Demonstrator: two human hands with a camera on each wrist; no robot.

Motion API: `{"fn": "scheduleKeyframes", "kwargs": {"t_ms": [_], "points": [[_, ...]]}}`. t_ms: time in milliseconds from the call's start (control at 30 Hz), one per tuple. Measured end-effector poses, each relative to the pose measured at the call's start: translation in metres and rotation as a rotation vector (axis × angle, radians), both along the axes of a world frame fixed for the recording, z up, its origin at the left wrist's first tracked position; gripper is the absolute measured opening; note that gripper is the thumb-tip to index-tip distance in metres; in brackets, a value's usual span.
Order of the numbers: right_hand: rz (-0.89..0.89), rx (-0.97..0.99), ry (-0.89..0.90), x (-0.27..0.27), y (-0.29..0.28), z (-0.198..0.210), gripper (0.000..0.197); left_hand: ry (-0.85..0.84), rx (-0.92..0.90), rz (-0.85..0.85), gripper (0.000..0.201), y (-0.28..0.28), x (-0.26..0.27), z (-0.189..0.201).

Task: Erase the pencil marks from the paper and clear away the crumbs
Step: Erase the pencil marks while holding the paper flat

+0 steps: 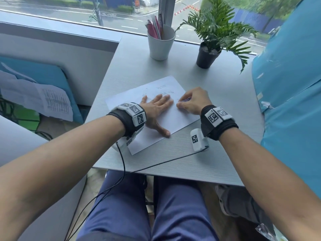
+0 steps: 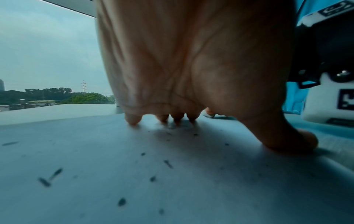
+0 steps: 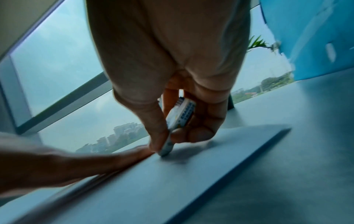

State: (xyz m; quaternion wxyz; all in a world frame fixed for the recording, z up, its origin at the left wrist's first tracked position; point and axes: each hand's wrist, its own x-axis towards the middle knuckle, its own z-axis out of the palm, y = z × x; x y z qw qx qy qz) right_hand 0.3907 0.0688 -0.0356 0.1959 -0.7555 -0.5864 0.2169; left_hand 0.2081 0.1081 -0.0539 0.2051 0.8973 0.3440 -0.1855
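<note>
Erasing in progress: your left hand (image 1: pixel 157 108) lies flat, fingers spread, pinning the paper (image 1: pixel 180 117) mid-worktop. Right hand (image 1: pixel 194 100) pinches the eraser (image 3: pixel 179 119), tip on the sheet. Marks (image 1: pixel 160 88) remain far side; crumbs (image 2: pixel 168 163) near. Next: rub farther, then sweep.

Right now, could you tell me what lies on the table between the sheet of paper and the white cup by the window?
Nothing: in the head view, the table is bare between the paper and the white cup.
</note>
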Motion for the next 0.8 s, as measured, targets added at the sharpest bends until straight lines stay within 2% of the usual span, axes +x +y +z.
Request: {"fn": "scheduleKeyframes", "kwargs": {"t_ms": [133, 233, 367, 500, 633, 733, 800], "points": [[0.132, -0.077, -0.021, -0.01, -0.001, 0.002, 0.014, 0.007, -0.011, 0.005, 0.138, 0.0, 0.0, 0.0], [0.006, -0.037, -0.027, 0.0, 0.003, 0.005, 0.018, -0.001, -0.013, 0.008, 0.138, 0.0, 0.001, -0.002], [0.148, -0.095, -0.017, -0.012, -0.004, 0.0, 0.012, 0.007, -0.015, 0.01, 0.139, 0.0, 0.0, 0.0], [0.012, -0.03, -0.024, -0.003, 0.003, 0.004, 0.017, -0.01, -0.017, 0.019, 0.139, -0.003, -0.001, 0.001], [0.172, -0.078, -0.046, -0.014, -0.001, 0.003, 0.016, -0.014, -0.016, 0.023, 0.141, -0.004, -0.001, 0.004], [0.059, -0.046, -0.045, -0.003, 0.004, 0.006, 0.018, -0.015, -0.014, 0.032, 0.142, -0.005, 0.0, 0.003], [0.113, -0.066, -0.047, -0.009, 0.003, 0.006, 0.018, -0.011, -0.02, 0.034, 0.143, -0.006, -0.001, 0.004]]}}
